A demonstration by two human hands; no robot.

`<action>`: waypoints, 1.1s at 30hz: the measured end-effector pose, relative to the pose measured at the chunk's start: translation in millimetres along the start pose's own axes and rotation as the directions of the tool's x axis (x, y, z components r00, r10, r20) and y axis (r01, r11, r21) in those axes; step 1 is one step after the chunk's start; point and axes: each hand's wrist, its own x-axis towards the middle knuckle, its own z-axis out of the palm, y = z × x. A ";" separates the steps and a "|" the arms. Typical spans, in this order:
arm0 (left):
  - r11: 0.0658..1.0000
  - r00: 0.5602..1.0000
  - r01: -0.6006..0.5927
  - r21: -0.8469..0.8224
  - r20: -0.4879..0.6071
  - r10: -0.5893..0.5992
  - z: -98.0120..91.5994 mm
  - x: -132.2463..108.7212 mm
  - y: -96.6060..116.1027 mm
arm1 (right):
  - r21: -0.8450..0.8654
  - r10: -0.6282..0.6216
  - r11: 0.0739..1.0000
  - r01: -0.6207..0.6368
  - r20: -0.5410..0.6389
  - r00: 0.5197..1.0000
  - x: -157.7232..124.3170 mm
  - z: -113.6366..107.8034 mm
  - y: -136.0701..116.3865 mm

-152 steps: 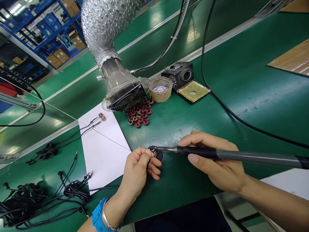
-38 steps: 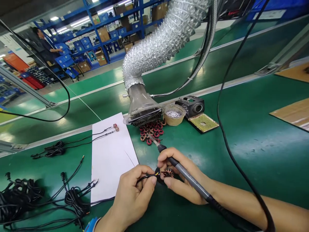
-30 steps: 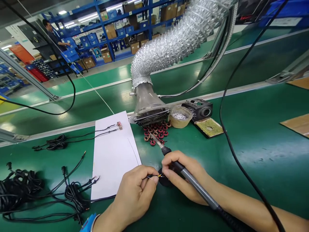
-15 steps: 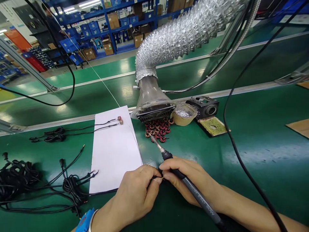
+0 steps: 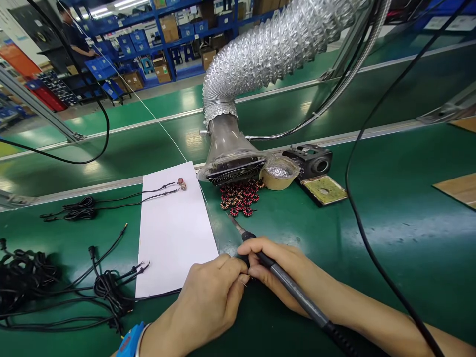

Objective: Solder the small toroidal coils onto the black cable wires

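My left hand [image 5: 210, 297] pinches a thin black wire [image 5: 163, 296] at the near edge of a white paper sheet [image 5: 174, 238]. The wire's tip is hidden inside my fingers. My right hand [image 5: 282, 275] grips a grey-and-black soldering iron [image 5: 293, 290], with its metal tip [image 5: 233, 223] pointing away from me, just short of a pile of red-and-black wound toroid coils [image 5: 238, 198]. The two hands nearly touch, and a dark object beneath them is mostly hidden.
A fume extractor fan [image 5: 234, 173] on a foil duct [image 5: 275, 49] overhangs the coils. Beside it are a solder-dross tin [image 5: 278, 173], a black iron stand [image 5: 310, 161] and a yellow sponge plate [image 5: 323, 190]. Black cable bundles [image 5: 107, 290] lie left on the green mat.
My hands have drawn closer together, and the wire end, visible earlier, is now hidden between them. The iron's tip has swung away from the wire towards the coils.
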 end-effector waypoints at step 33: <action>0.993 0.985 0.065 -0.102 -0.154 -0.080 1.7 -4.3 2.0 | 0.235 0.079 0.972 -0.033 -0.191 0.978 -3.9 7.7 1.1</action>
